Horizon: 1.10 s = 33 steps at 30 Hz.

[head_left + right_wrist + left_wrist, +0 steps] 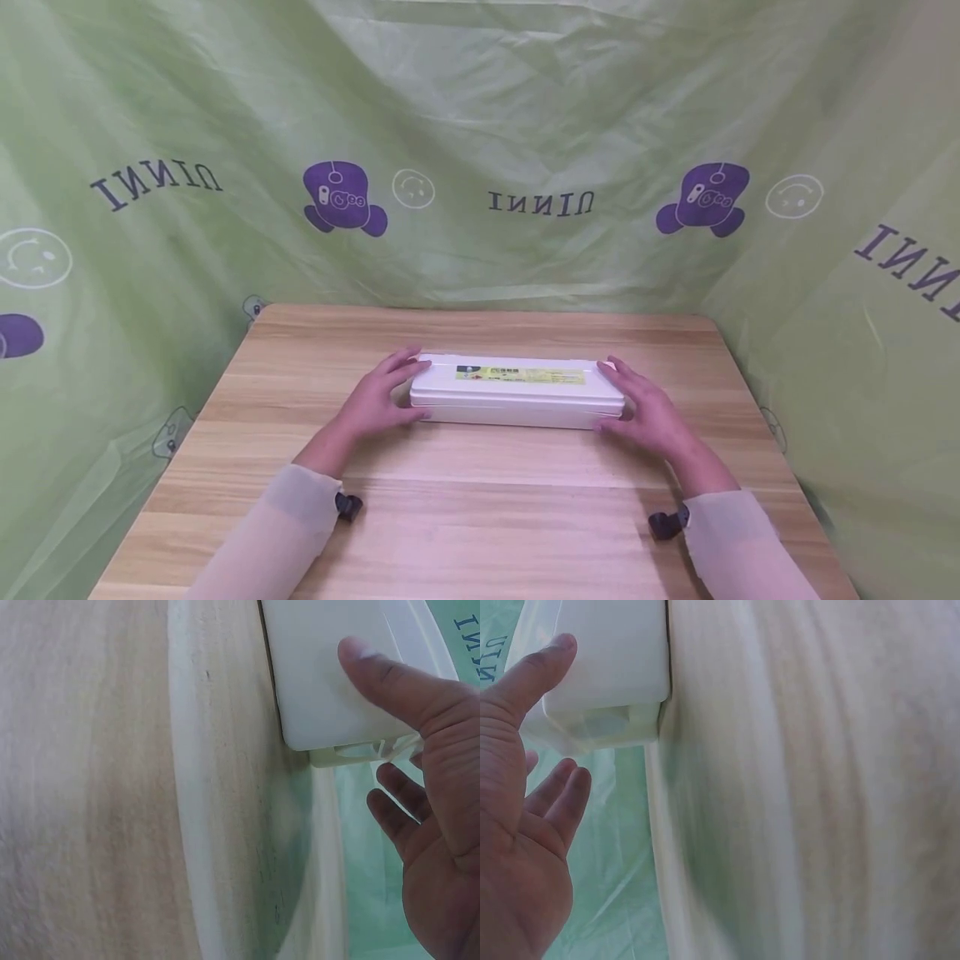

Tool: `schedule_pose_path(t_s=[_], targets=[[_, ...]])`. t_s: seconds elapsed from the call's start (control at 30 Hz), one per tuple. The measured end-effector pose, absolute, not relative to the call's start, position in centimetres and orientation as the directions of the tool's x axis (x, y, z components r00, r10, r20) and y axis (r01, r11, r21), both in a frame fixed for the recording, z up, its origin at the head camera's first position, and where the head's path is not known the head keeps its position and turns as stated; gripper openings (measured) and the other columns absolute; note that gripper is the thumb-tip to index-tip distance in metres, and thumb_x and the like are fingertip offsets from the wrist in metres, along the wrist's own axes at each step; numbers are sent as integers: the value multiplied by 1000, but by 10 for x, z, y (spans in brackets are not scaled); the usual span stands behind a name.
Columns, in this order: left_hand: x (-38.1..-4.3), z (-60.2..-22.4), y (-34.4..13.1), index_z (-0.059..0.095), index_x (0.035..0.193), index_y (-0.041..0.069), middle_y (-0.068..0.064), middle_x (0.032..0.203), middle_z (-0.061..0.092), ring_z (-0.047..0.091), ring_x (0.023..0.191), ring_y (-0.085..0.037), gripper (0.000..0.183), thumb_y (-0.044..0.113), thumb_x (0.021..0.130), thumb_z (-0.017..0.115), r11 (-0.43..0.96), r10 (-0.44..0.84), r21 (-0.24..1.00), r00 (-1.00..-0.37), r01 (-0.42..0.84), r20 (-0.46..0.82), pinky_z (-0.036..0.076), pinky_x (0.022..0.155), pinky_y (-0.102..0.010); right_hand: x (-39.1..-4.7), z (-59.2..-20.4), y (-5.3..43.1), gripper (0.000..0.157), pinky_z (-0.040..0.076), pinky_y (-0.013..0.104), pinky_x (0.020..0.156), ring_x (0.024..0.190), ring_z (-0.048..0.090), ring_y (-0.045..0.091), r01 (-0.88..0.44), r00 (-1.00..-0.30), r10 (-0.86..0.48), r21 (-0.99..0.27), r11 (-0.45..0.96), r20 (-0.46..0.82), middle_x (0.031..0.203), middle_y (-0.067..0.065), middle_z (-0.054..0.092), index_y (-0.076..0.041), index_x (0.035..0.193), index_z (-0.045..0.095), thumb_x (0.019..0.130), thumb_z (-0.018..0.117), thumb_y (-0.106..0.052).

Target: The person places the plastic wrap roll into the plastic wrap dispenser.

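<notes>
A long white lidded box (517,412) lies flat on the wooden table, its long side facing me. Its lid is down and carries a yellow printed label (521,376), too small to read well. My left hand (378,402) holds the box's left end, thumb against the front wall and a finger at the lid's edge. At the opposite end, my right hand (647,413) grips it in the same way. Both wrist views show the thumb on the smooth white front and the last fingers free beyond the end. Some fingertips are hidden behind the box.
The wooden table (480,517) stretches toward me in front of the box. Green cloth (480,100) with purple figures and lettering hangs behind and on both sides. A small black device (348,506) sits at the left cuff, another (666,524) at the right.
</notes>
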State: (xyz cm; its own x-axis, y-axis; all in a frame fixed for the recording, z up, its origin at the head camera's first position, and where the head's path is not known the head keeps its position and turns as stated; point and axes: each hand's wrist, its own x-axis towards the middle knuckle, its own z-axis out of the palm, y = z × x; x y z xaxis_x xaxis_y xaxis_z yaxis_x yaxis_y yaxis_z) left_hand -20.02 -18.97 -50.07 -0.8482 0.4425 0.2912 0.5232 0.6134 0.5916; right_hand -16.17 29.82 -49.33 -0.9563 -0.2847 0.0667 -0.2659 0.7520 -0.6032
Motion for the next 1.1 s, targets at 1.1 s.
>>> schedule_pose_path(t_s=[1.1], targets=[[-182, -506, -180, 72, 133, 22, 3, 151, 55, 57, 135, -30, 63, 31, 75, 95, 655, 280, 635, -912, 410, 300, 45, 113, -48, -153, -500, 289, 84, 30, 67, 117, 146, 34, 51, -211, -977, -190, -568, 795, 97, 169, 12, 26, -35, 156, 47, 83, 89, -31]])
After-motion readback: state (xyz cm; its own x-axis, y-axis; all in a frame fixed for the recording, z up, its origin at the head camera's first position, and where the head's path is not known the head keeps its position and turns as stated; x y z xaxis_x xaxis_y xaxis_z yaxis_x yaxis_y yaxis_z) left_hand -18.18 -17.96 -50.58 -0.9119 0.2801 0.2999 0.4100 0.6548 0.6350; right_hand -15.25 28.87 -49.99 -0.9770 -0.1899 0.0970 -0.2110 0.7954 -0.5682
